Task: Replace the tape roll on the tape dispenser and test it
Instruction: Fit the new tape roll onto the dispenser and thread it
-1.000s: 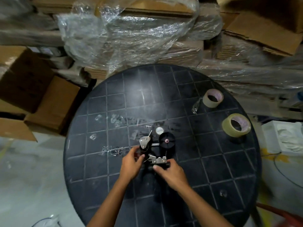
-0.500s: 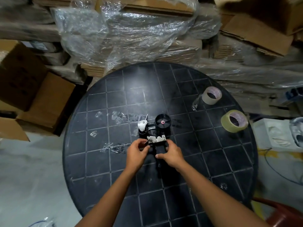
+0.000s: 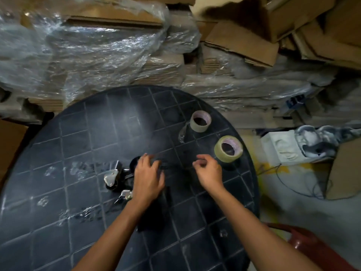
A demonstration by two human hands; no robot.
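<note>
The black tape dispenser (image 3: 114,179) lies on its side on the round black table (image 3: 97,124), with its metal plates showing at the left and its handle (image 3: 154,212) pointing toward me. My left hand (image 3: 148,178) lies over the dispenser's round hub and holds it down. My right hand (image 3: 209,170) hovers off the dispenser with loosely curled fingers and nothing in it, just left of the fuller yellowish tape roll (image 3: 228,148). A thinner, paler tape roll (image 3: 201,121) stands farther back on the table.
Scraps of clear tape (image 3: 78,169) stick to the tabletop at the left. Plastic-wrapped cardboard stacks (image 3: 97,45) wall in the far side. A white foam block (image 3: 283,147) and a wire lie on the floor at the right, a red chair (image 3: 312,245) at lower right.
My right hand has let go of the dispenser and moved right toward the yellowish roll. My left hand has shifted from the metal end onto the hub. The view has swung left.
</note>
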